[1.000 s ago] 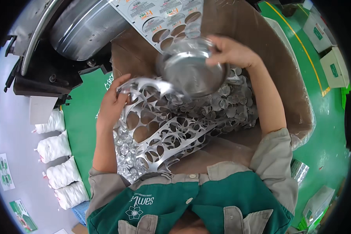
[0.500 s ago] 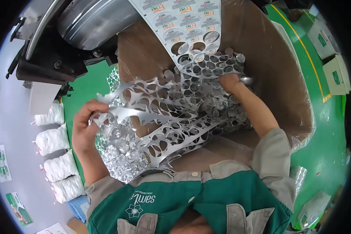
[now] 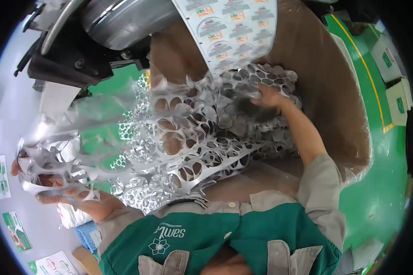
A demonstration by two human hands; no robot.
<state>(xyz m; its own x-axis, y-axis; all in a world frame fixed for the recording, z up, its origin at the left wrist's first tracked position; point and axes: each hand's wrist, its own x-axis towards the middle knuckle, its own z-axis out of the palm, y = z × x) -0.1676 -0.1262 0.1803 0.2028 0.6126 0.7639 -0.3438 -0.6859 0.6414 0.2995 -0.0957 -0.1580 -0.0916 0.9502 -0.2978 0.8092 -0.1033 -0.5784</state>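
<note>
My left hand is far out to the left, fingers closed on a long silver web of punched foil scrap. The scrap is full of round holes, stretches blurred across to the right, and partly covers the fingers. Toward the right, my right hand is closed among more punched foil, on a smeared, shiny thing whose kind I cannot make out. Beneath it lie loose round foil discs. A white printed foil sheet with rows of round labels hangs down behind the scrap.
A large brown box with clear plastic lining surrounds the scrap on the right. At the upper left stands a machine with a shiny metal roller and a black bracket. White bundles rest on the floor at the left; white bins stand far right.
My left hand has swung outward to the left, stretching the foil scrap with it. My right hand has shifted slightly left. The printed sheet's punched holes no longer show.
</note>
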